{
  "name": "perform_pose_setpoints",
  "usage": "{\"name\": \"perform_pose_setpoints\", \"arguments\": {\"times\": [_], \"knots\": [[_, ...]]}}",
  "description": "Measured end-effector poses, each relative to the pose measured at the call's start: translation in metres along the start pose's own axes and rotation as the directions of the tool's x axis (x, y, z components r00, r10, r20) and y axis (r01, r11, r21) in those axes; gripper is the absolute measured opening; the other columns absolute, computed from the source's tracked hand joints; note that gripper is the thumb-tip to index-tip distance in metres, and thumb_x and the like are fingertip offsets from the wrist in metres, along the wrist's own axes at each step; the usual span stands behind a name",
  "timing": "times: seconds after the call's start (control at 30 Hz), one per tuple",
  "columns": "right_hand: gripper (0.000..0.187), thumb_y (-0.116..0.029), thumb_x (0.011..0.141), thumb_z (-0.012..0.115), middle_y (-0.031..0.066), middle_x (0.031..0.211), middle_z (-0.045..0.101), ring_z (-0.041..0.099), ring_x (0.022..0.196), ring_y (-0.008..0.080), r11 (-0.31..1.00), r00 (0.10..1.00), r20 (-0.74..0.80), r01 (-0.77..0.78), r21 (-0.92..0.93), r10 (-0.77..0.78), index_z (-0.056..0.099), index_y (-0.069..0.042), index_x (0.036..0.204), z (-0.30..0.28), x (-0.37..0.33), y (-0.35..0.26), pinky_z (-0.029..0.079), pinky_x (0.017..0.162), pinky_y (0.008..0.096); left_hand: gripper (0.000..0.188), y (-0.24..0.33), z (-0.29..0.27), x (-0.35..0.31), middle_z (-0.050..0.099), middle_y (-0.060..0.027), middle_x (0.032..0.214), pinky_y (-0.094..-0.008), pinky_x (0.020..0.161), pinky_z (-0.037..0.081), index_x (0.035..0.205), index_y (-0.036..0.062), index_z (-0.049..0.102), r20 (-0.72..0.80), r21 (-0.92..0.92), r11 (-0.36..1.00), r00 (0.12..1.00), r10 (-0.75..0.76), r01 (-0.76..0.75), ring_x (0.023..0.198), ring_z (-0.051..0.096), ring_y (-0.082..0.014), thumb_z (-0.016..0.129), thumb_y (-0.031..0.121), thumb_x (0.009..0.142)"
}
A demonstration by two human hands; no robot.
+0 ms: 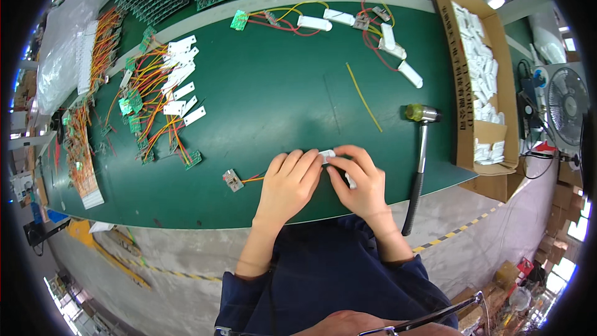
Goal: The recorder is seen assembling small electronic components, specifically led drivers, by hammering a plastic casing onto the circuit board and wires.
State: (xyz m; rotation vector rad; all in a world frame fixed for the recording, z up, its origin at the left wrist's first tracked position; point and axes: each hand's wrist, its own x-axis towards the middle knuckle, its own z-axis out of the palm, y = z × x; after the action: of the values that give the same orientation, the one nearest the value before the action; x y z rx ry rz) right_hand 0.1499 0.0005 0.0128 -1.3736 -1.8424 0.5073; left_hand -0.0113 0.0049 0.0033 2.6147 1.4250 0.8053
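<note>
From where I'm standing, the person is holding a small white piece (pixel 324 157) directly between the two hands: the left hand (pixel 287 180) is curling its fingertips over the left end, while the right hand (pixel 360 182) is pinching the right end between thumb and fingers, so neither is sitting clearly nearer. Its visible part is running roughly crosswise, from one hand to the other (how far it is extending under the left fingers, I'm not managing to tell). Some orange and yellow wires (pixel 253 179) are emerging from the left hand's outer side and leading to a little circuit board (pixel 233 180), which is resting on the worktop (pixel 267 112) just left of that hand. Another white bit (pixel 350 180) is showing beneath the right hand; whether it is being gripped or only lying there, I'm not making out. To the right of both hands, a hammer (pixel 421 155) is lying with its handle pointing toward the person's side, and ahead of the right hand a loose yellow wire (pixel 362 96) is slanting away leftward.
</note>
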Motion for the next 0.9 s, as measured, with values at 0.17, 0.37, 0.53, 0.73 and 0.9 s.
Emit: {"name": "perform_pose_setpoints", "arguments": {"times": [0.17,0.37,0.53,0.73,0.9], "knots": [[0.018,0.007,0.073,0.066,0.011,0.086,0.065,0.065,0.07,0.0208,0.998,0.999,-0.011,-0.052,0.046,0.052,0.066,-0.003,0.088,-0.071,0.016,-0.028,0.052,0.061,0.0278,0.024,-0.002,0.004,0.002,0.06,-0.0042,0.101,-0.0327,0.078,0.043,0.098,0.0041,0.062,-0.007,0.0,0.999,0.999,0.037,-0.037,0.09,0.056,-0.0186,0.066,0.009,0.075],[0.012,-0.007,0.083,0.058,0.0139,0.09,0.068,0.066,0.084,0.0281,0.969,0.995,-0.094,-0.055,-0.241,0.033,0.065,0.0,0.091,-0.113,0.159,0.043,0.05,0.075,0.032,0.026,-0.005,0.0,-0.003,0.06,-0.0043,0.103,-0.0332,0.079,0.043,0.1,0.0052,0.061,-0.081,-0.034,0.999,0.997,0.019,-0.022,0.091,0.057,-0.0194,0.066,0.009,0.075],[0.023,-0.02,0.08,0.058,0.0127,0.1,0.067,0.063,0.095,0.0305,0.901,0.996,-0.071,-0.071,-0.427,0.045,0.07,-0.013,0.099,-0.096,0.281,0.18,0.049,0.082,0.0389,0.028,-0.001,0.006,-0.003,0.06,-0.0038,0.103,-0.0362,0.08,0.041,0.1,0.0091,0.061,-0.073,-0.12,0.993,0.997,-0.009,0.001,0.091,0.056,-0.0219,0.069,0.008,0.073],[0.026,-0.027,0.078,0.06,0.0102,0.106,0.065,0.062,0.099,0.0295,0.831,0.975,-0.076,-0.22,-0.511,0.211,0.071,-0.013,0.097,-0.043,0.302,0.197,0.049,0.084,0.0399,0.027,-0.008,0.004,-0.007,0.06,-0.0034,0.101,-0.0355,0.078,0.041,0.1,0.0095,0.061,-0.106,-0.111,0.992,0.992,-0.067,0.056,0.088,0.057,-0.0209,0.068,0.008,0.073],[0.021,-0.026,0.083,0.06,0.0117,0.095,0.067,0.063,0.09,0.0323,0.82,0.985,-0.114,-0.168,-0.547,0.126,0.069,-0.011,0.094,-0.046,0.297,0.194,0.049,0.079,0.0406,0.027,-0.009,0.002,-0.006,0.06,-0.0034,0.101,-0.0364,0.078,0.041,0.099,0.0087,0.061,-0.138,-0.127,0.989,0.986,-0.095,0.078,0.089,0.057,-0.0215,0.067,0.007,0.073]]}}
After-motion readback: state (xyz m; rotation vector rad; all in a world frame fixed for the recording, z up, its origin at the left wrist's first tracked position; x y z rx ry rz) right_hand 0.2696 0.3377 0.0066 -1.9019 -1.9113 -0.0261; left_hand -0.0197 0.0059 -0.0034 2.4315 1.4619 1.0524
